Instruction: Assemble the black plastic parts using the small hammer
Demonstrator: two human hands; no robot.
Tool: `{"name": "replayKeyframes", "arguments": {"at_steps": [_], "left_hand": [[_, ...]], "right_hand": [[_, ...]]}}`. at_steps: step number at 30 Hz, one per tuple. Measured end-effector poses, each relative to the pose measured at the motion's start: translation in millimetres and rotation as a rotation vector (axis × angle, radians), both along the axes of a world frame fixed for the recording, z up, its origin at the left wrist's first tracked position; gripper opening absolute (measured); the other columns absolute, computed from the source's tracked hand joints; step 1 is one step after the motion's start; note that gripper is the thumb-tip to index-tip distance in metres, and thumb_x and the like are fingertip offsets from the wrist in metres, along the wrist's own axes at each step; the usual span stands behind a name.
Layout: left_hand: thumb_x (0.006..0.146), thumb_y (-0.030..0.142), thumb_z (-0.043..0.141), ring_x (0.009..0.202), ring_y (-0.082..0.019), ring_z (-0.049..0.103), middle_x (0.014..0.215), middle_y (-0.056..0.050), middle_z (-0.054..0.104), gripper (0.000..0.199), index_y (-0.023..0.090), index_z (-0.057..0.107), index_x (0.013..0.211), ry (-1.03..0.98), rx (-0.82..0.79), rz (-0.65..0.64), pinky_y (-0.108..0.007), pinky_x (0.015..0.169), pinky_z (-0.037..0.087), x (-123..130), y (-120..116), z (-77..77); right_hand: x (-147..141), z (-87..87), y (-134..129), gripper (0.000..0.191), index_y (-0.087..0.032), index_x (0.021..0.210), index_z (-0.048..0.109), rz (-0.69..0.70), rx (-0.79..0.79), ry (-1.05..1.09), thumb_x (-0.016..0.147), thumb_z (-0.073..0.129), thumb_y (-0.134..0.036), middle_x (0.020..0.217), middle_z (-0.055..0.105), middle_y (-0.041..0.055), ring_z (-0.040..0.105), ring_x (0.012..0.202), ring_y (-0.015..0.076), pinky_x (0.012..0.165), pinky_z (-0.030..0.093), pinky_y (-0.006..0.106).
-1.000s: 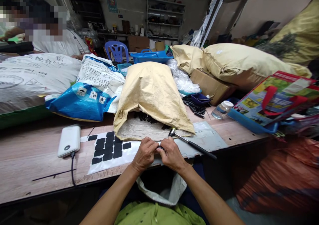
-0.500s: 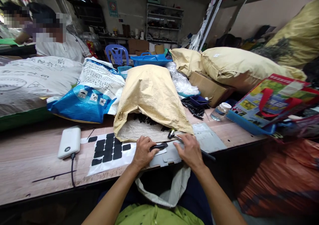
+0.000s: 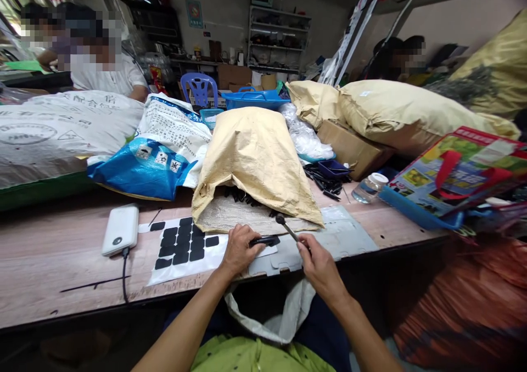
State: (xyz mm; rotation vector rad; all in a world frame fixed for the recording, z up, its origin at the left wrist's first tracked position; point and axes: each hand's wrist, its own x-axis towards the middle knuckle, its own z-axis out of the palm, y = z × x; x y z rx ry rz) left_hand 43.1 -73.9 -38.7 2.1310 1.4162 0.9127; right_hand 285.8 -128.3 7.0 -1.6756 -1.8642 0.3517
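My left hand (image 3: 242, 249) is closed around a slim black piece (image 3: 267, 241) of unclear kind, which it holds low at the front edge of a grey board (image 3: 346, 234). A small hammer (image 3: 290, 230) is gripped by its handle in my right hand (image 3: 320, 262). Its head points up and away, apart from the black piece and near the mouth of a tan sack (image 3: 257, 152). Black pieces (image 3: 241, 197) show inside that sack. Left of my left hand lies a white sheet (image 3: 164, 277) bearing rows of black rounded squares (image 3: 181, 247).
A white power bank (image 3: 120, 230) with a cable lies left. Behind are a blue-white sack (image 3: 135, 166), a cardboard box (image 3: 349, 147) and loose black pieces (image 3: 325, 180). A glass jar (image 3: 369, 187) stands right, near a shopping bag (image 3: 453, 169). A person (image 3: 102, 70) sits far left.
My right hand has shifted its grip, and the hammer now stands more steeply, its head lifted. My left hand stays on the black piece. The whole view has shifted slightly.
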Motion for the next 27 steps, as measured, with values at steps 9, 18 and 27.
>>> {"name": "replayKeyframes", "arguments": {"at_steps": [9,18,27], "left_hand": [[0.083,0.029,0.079,0.094,-0.023,0.054,0.086,-0.003,0.067,0.012,0.029,0.080,0.095,-0.024,-0.006,-0.007,-0.039,0.085,0.035,-1,0,-0.4],[0.083,0.030,0.078,0.091,-0.023,0.054,0.084,-0.003,0.067,0.009,0.028,0.081,0.091,-0.040,0.014,0.017,-0.038,0.083,0.036,0,0,-2.0],[0.079,0.027,0.080,0.092,-0.024,0.056,0.085,-0.003,0.068,0.011,0.026,0.080,0.090,-0.036,0.024,0.034,-0.039,0.084,0.039,1,0,-2.6]], "right_hand": [[-36,-9.2,-33,0.045,-0.026,0.146,0.054,0.117,0.087,-0.050,0.104,0.038,-0.025,0.110,0.074,0.0084,0.072,0.096,0.0214,0.086,0.058,0.032],[-37,-8.5,-40,0.045,-0.029,0.145,0.056,0.045,0.097,-0.232,0.103,0.038,-0.023,0.096,0.072,0.0059,0.072,0.084,0.0199,0.071,0.054,0.027],[-31,-11.2,-37,0.043,-0.030,0.141,0.058,0.010,0.098,-0.169,0.103,0.039,-0.025,0.103,0.074,0.0049,0.073,0.089,0.0194,0.076,0.056,0.028]]}}
